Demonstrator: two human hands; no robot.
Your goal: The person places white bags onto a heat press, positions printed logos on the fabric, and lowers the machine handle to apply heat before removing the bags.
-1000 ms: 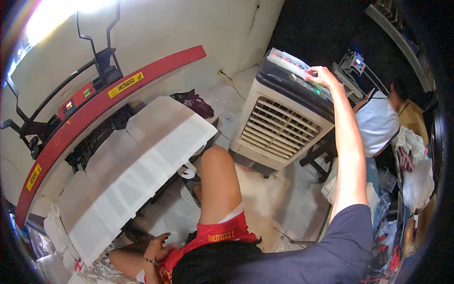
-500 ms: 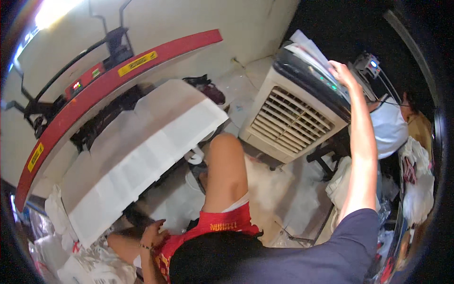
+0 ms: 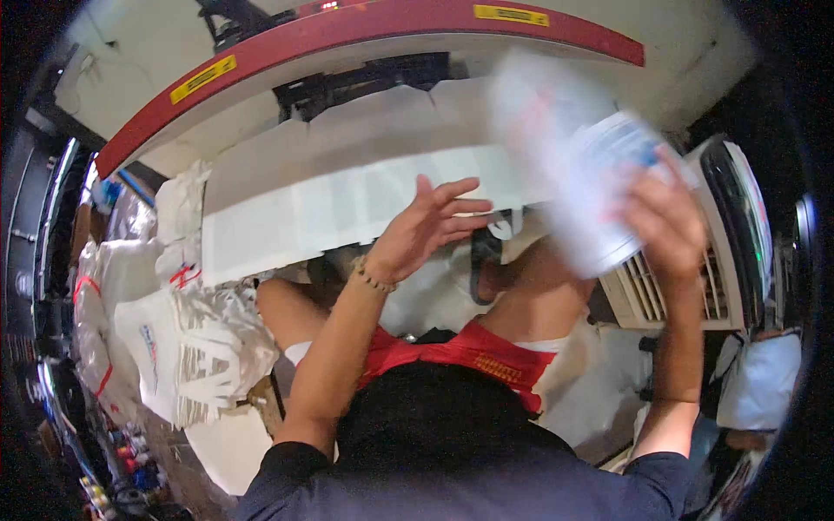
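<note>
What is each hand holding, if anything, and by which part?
The right hand holds white printed sheets by their right-hand edge; blur hides the exact finger contact. The left hand holds nothing.

From afar, I see smooth, paper-like sheets (image 3: 591, 174) blurring beside a matt white covering (image 3: 365, 208), cloth or paper I cannot tell; a painted-metal-looking red beam (image 3: 365, 30); a glossy black plastic cooler top (image 3: 730, 208); and matt, rumpled cloth garments (image 3: 161, 347).
</note>
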